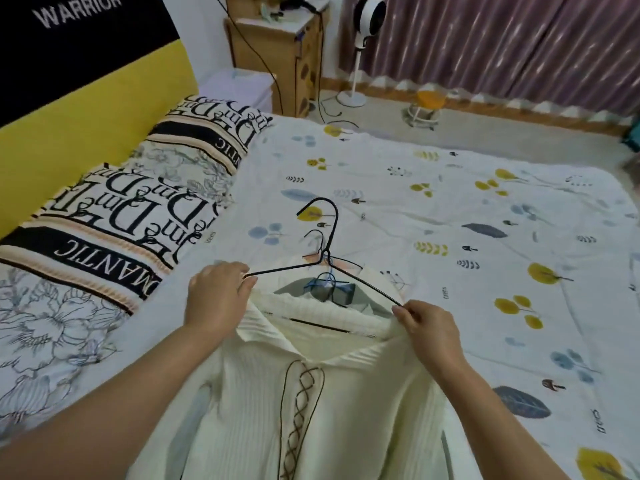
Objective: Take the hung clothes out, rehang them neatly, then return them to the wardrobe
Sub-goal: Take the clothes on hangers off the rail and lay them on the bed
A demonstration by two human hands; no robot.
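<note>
A cream ribbed knit top (311, 420) with brown lacing down its front lies on the bed, its collar toward the far side. A black wire hanger (325, 258) sits at its neckline, hook pointing away from me. My left hand (216, 296) pinches the hanger's left end together with the collar. My right hand (427, 323) pinches the right end and the knit there. Beneath the top lie other clothes with a blue hanger (327, 280) and a second hook showing through the neck opening.
The bed (450, 202) has a white leaf-print sheet. Patterned pillows (138, 209) lie along the yellow headboard at left. Beyond the bed stand a wooden cabinet (277, 53), a white fan (367, 15), a small stool (424, 105) and purple curtains.
</note>
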